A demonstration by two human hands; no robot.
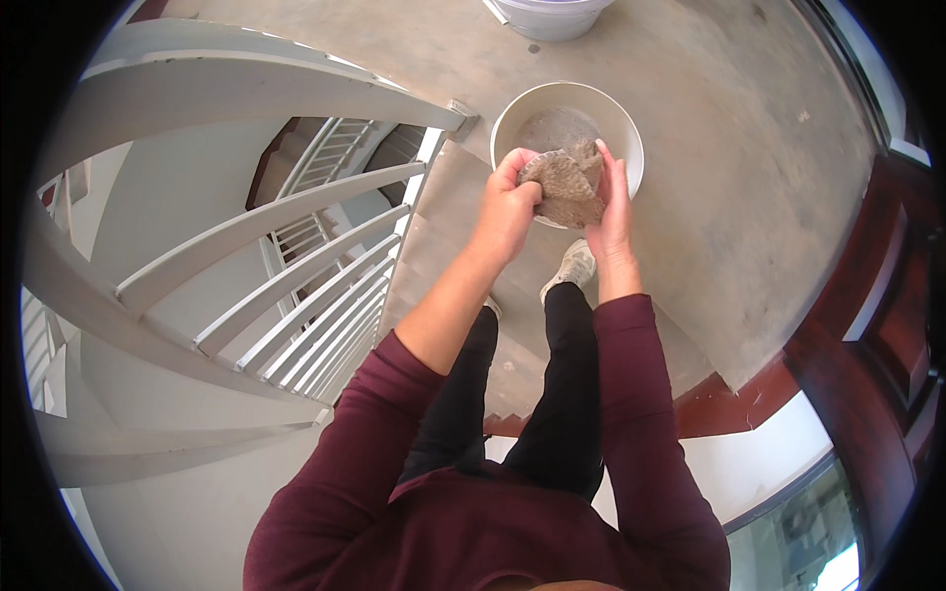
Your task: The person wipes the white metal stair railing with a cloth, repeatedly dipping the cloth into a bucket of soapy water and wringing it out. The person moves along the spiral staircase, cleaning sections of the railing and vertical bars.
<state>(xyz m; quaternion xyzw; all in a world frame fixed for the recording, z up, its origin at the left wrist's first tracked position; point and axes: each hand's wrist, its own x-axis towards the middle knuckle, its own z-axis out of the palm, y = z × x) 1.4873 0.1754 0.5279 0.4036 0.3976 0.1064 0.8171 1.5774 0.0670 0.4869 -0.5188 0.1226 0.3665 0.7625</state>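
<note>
A folded brown cloth [563, 185] with a fuzzy surface is held between my two hands, above a round white bucket [502, 122]. My left hand [510, 201] grips the cloth's left edge, thumb on top. At its right side, my right hand [613, 207] holds the cloth with the fingers along the edge. Murky greyish water [554, 125] shows in the bottom of the bucket; the cloth and hands hide part of the near rim.
White metal railing [273, 281] runs down the left beside the stairs [443, 244], with a stairwell beyond. A second bucket [550, 18] stands on the concrete landing [724, 162] at the top. My shoe [570, 266] is near the white bucket. A dark red wooden door [879, 318] is at right.
</note>
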